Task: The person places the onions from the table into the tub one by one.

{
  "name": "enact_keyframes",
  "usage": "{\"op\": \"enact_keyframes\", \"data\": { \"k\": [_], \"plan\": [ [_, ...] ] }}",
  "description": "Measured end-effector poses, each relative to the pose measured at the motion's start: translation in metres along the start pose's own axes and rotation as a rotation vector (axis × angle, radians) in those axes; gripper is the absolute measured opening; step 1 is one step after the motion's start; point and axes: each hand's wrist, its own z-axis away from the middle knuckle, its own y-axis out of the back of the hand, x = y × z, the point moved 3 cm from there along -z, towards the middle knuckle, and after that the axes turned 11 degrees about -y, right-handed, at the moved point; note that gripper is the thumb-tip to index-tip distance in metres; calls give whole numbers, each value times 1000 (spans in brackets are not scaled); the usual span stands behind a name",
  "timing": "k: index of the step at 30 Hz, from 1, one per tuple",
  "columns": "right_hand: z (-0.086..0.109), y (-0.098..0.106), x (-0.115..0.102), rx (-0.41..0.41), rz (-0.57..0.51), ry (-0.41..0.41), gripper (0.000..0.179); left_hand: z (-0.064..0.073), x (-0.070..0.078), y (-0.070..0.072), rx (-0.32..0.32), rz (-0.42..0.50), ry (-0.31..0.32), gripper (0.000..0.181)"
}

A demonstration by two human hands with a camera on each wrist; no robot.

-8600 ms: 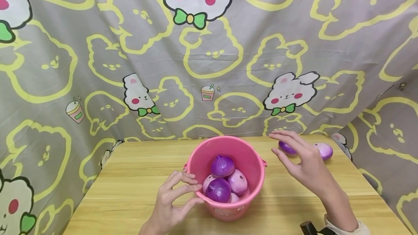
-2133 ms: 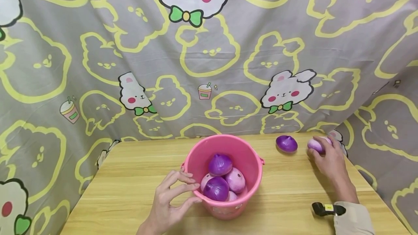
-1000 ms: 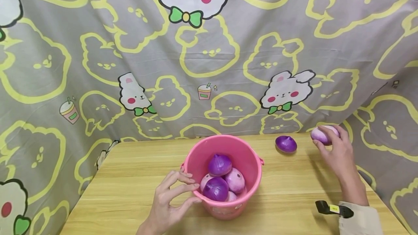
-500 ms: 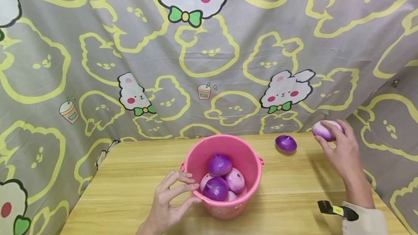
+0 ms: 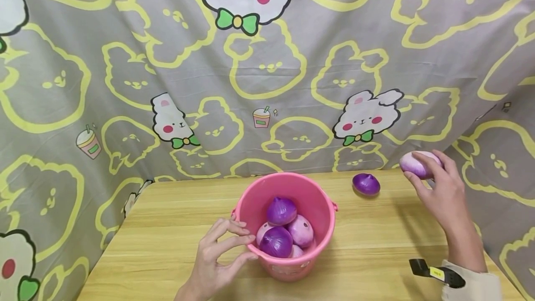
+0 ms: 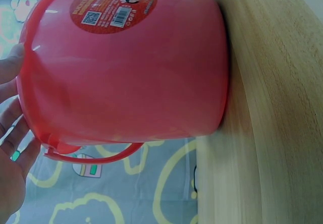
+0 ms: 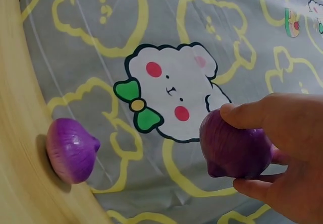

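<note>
A pink bucket (image 5: 288,268) stands on the table with several onions inside, among them a dark purple onion (image 5: 277,242) and a paler onion (image 5: 301,231). My left hand (image 5: 215,257) holds the bucket's left rim between thumb and fingers; the left wrist view shows the thumb on the rim of the bucket (image 6: 126,77). At the far right, my right hand (image 5: 445,189) grips a purple-white onion (image 5: 414,164) above the table. In the right wrist view, fingers and thumb wrap this onion (image 7: 234,143). Another purple onion (image 5: 366,184) lies on the table to its left.
The wooden table (image 5: 167,226) ends at a patterned curtain (image 5: 292,143) along its back. More curtain hangs at both sides. A thin handle (image 6: 101,159) hangs on the bucket in the left wrist view.
My right hand has gripped the far-right onion, lifted it off the table and moved it slightly up and right. My left hand stays on the bucket's rim.
</note>
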Motion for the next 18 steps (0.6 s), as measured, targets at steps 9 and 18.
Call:
{"op": "enact_keyframes", "data": {
  "k": [9,18],
  "plan": [
    [2,5,-9,-12,-36,9,50,2,-2,0,5,0,-7,21],
    [3,8,-16,-12,-43,26,53,3,-3,0,3,2,-4,21]
  ]
}}
